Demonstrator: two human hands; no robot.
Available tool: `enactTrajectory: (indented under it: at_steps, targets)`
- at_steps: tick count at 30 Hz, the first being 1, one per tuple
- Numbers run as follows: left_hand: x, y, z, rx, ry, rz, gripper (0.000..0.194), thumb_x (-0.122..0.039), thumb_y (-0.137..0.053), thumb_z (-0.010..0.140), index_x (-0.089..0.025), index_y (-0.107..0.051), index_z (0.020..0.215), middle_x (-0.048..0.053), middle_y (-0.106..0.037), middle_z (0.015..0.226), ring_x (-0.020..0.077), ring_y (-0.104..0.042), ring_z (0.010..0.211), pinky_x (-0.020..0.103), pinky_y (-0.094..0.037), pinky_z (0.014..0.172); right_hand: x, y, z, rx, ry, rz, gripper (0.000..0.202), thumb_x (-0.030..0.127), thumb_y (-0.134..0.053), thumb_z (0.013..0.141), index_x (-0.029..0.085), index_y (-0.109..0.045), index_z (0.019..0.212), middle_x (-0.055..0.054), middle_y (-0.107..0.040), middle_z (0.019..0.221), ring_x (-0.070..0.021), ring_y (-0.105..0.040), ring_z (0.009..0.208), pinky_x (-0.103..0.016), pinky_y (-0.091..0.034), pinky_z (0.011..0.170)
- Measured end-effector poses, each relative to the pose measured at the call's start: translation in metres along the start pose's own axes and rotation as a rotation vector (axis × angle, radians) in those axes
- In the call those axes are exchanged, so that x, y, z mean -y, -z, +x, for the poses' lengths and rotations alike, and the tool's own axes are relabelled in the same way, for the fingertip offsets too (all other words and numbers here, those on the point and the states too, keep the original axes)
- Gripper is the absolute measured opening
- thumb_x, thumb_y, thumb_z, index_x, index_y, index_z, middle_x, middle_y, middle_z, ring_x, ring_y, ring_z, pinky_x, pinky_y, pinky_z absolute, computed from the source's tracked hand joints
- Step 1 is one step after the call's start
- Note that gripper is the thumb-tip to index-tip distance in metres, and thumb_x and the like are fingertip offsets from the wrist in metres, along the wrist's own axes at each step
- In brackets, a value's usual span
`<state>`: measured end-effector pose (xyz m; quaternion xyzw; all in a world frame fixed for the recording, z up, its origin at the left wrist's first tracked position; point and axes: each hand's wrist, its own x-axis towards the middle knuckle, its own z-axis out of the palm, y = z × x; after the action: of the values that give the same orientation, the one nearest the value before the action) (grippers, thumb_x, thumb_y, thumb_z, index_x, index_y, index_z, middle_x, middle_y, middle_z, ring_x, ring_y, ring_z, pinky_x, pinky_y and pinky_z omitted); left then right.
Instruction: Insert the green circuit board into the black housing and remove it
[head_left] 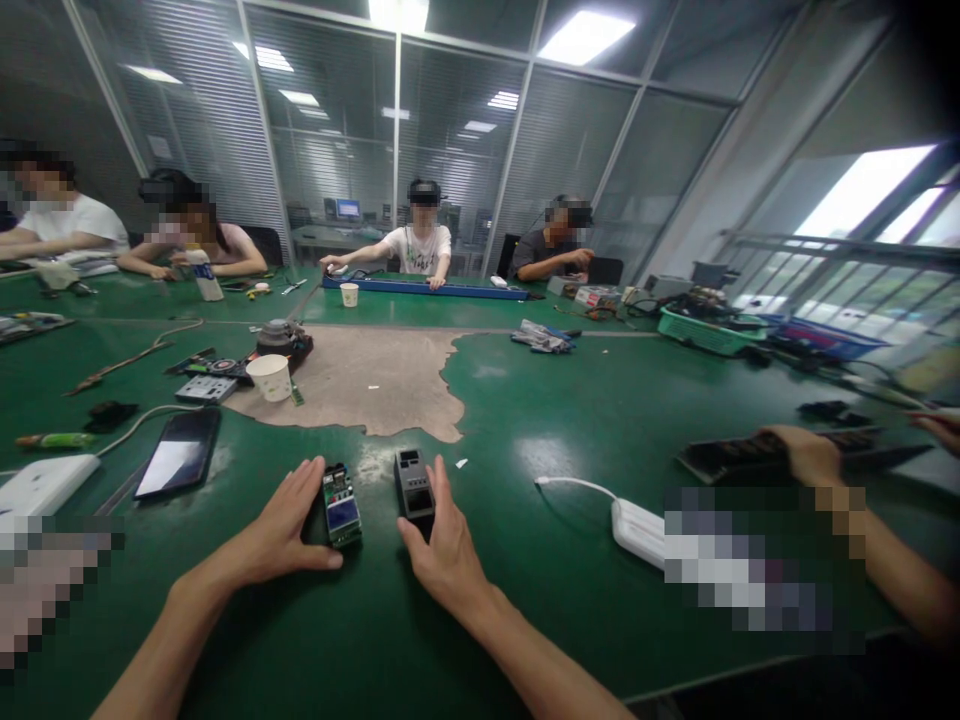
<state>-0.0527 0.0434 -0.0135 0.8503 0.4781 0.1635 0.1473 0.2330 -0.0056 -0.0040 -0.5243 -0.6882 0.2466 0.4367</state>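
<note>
A small circuit board (pixel 343 510) with a little dark-blue screen lies on the green tabletop in front of me. My left hand (pixel 281 530) is beside it, fingers stretched along its left side and thumb apart near its lower end. Just to the right is a grey plastic casing (pixel 414 480) with rectangular openings. My right hand (pixel 450 555) is around the casing, fingers along its right side and thumb at its lower left edge. The palm hides part of the casing's near end.
A phone (pixel 178 455), a paper cup (pixel 270 378) and loose electronic parts lie to the left. On the right are a white power strip (pixel 637 530) and a neighbour's hand (pixel 806 455) on a dark long part (pixel 720 455). Several people sit across the table.
</note>
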Motion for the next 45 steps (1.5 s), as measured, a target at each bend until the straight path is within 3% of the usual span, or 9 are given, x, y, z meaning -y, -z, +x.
enactTrajectory:
  at_steps: [5, 10, 15, 20, 26, 32, 35, 41, 45]
  targets:
    - [-0.003, 0.002, 0.001, 0.095, 0.063, -0.027, 0.125, -0.064, -0.071, 0.074, -0.023, 0.014, 0.155, 0.021, -0.008, 0.163, 0.0465, -0.008, 0.146, 0.066, -0.018, 0.114, 0.010, -0.002, 0.005, -0.011, -0.033, 0.119, 0.089, 0.020, -0.061, 0.085, 0.018, -0.007, 0.156, -0.016, -0.042, 0.150, -0.0276, -0.042, 0.139, -0.052, -0.033, 0.115]
    - [0.002, -0.002, -0.001, 0.054, 0.039, -0.037, 0.125, -0.062, -0.073, 0.073, -0.026, 0.014, 0.155, 0.018, -0.007, 0.164, 0.0458, -0.007, 0.146, 0.065, -0.016, 0.115, 0.046, -0.011, 0.017, 0.012, 0.030, 0.247, 0.089, 0.021, -0.062, 0.085, 0.019, -0.007, 0.155, -0.014, -0.048, 0.147, -0.0249, -0.047, 0.135, -0.046, -0.037, 0.113]
    - [0.005, -0.005, -0.002, 0.048, 0.047, -0.052, 0.121, -0.062, -0.070, 0.076, -0.026, 0.014, 0.155, 0.018, -0.007, 0.164, 0.0458, -0.005, 0.146, 0.066, -0.014, 0.115, 0.068, -0.035, 0.024, 0.072, 0.069, 0.236, 0.093, 0.018, -0.063, 0.081, 0.020, -0.007, 0.155, -0.012, -0.047, 0.147, -0.0250, -0.047, 0.135, -0.046, -0.038, 0.113]
    - [0.005, -0.006, -0.004, 0.012, 0.047, -0.088, 0.125, -0.058, -0.072, 0.076, -0.019, 0.017, 0.154, 0.024, -0.002, 0.162, 0.0445, -0.004, 0.147, 0.062, -0.013, 0.117, 0.074, -0.056, 0.025, 0.086, 0.060, 0.162, 0.093, 0.018, -0.063, 0.079, 0.015, -0.008, 0.155, -0.017, -0.041, 0.151, -0.0278, -0.039, 0.140, -0.048, -0.034, 0.115]
    - [0.002, 0.000, -0.005, -0.003, 0.058, -0.096, 0.132, -0.051, -0.077, 0.071, -0.017, 0.021, 0.153, 0.026, -0.007, 0.161, 0.0473, -0.006, 0.146, 0.064, -0.016, 0.115, 0.076, -0.065, 0.023, 0.128, 0.046, 0.092, 0.097, 0.016, -0.063, 0.077, 0.011, -0.005, 0.155, -0.019, -0.040, 0.150, -0.0308, -0.040, 0.138, -0.050, -0.036, 0.114]
    - [-0.005, 0.011, -0.006, 0.033, 0.121, -0.029, 0.136, -0.063, -0.075, 0.067, -0.012, 0.017, 0.154, 0.028, -0.005, 0.161, 0.0476, -0.001, 0.146, 0.063, -0.013, 0.116, 0.066, -0.065, 0.014, 0.127, 0.099, 0.029, 0.098, 0.019, -0.063, 0.079, 0.008, -0.004, 0.155, -0.021, -0.031, 0.155, -0.0316, -0.032, 0.143, -0.050, -0.032, 0.116]
    - [-0.008, 0.014, -0.006, 0.046, 0.142, -0.027, 0.137, -0.065, -0.075, 0.064, -0.009, 0.012, 0.155, 0.028, -0.006, 0.161, 0.0473, -0.002, 0.146, 0.061, -0.013, 0.117, 0.068, -0.061, 0.015, 0.139, 0.113, 0.006, 0.098, 0.020, -0.062, 0.080, 0.007, -0.001, 0.155, -0.022, -0.034, 0.153, -0.0318, -0.037, 0.140, -0.049, -0.035, 0.114]
    - [-0.006, 0.012, -0.006, 0.086, 0.141, -0.034, 0.135, -0.064, -0.075, 0.066, -0.007, 0.010, 0.155, 0.030, -0.005, 0.160, 0.0461, -0.003, 0.146, 0.059, -0.013, 0.118, 0.082, -0.053, 0.021, 0.184, 0.019, -0.072, 0.098, 0.020, -0.062, 0.078, 0.009, -0.003, 0.156, -0.022, -0.056, 0.135, -0.0363, -0.059, 0.118, -0.052, -0.049, 0.099]
    - [0.000, 0.008, -0.007, 0.062, 0.101, -0.018, 0.136, -0.063, -0.076, 0.066, -0.013, 0.015, 0.154, 0.028, -0.005, 0.161, 0.0480, -0.003, 0.146, 0.064, -0.014, 0.116, 0.074, -0.058, 0.013, 0.211, 0.067, -0.073, 0.099, 0.019, -0.064, 0.076, 0.006, -0.006, 0.155, -0.025, -0.044, 0.146, -0.0378, -0.049, 0.130, -0.053, -0.043, 0.106]
